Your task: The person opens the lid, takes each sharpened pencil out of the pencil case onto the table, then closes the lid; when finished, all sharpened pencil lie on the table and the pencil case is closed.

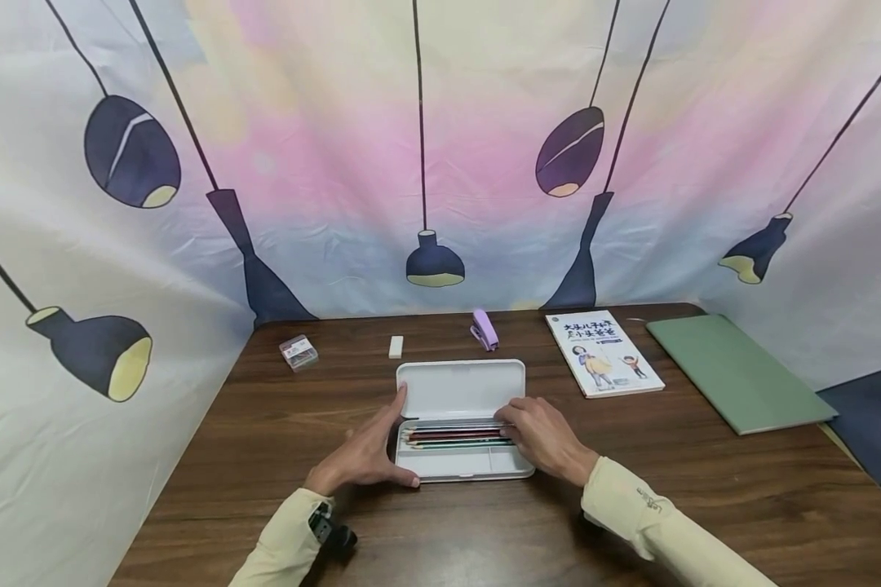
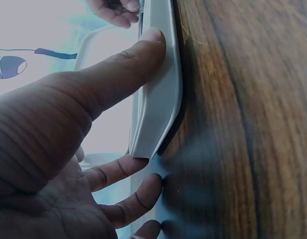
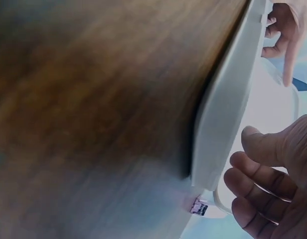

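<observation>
A white pencil case (image 1: 444, 465) lies with its lid (image 1: 461, 390) raised, and several coloured pencils (image 1: 448, 439) rest side by side in its rear compartment. My left hand (image 1: 363, 452) spans the case's left end, its thumb against the front wall and its index finger reaching along the lid's edge. Over the right ends of the pencils is my right hand (image 1: 546, 436). In the right wrist view its fingers (image 3: 248, 186) are loosely bent and apart from the thumb, with no pencil visible between them. The right hand covers the pencils' far ends.
Behind the case lie a small clear box (image 1: 298, 353), a white eraser (image 1: 396, 347) and a purple stapler (image 1: 484, 330). A picture book (image 1: 604, 355) and a green folder (image 1: 737, 371) lie to the right on the wooden table (image 1: 264, 424). A printed curtain (image 1: 338, 163) stands around the table.
</observation>
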The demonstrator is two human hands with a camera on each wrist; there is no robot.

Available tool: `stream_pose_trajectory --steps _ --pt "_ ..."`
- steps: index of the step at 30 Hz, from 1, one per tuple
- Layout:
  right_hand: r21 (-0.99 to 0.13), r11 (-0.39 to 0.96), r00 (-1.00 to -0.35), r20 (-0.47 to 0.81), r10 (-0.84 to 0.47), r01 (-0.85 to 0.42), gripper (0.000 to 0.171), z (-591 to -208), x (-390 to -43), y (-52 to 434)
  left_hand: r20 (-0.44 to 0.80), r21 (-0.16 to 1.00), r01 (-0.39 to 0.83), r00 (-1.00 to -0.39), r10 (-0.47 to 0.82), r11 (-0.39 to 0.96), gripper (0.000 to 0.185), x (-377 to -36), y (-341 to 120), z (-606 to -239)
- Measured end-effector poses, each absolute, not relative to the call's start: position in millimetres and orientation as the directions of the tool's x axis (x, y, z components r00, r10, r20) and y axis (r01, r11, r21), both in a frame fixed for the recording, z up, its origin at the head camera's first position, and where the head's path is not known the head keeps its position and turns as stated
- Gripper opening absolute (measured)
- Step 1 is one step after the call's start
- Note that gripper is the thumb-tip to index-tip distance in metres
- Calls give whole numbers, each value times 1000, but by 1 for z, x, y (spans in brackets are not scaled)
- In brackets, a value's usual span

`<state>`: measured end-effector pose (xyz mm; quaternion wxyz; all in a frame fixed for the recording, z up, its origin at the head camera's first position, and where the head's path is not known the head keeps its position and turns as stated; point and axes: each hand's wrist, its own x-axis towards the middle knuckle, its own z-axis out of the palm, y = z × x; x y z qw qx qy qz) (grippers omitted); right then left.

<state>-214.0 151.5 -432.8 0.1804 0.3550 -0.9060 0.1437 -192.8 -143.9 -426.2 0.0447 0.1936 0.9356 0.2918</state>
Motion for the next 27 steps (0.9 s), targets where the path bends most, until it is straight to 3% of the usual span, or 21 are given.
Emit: stream_pose_trajectory --steps 16,27 --pt "-109 692 -675 374 -637 -713 17 -429 -218 138 25 540 322 -930 368 778 136 -196 -146 -423" --pt "-9 675 -621 403 -673 -738 15 -438 -218 134 15 554 306 -934 358 774 139 -196 -147 -426"
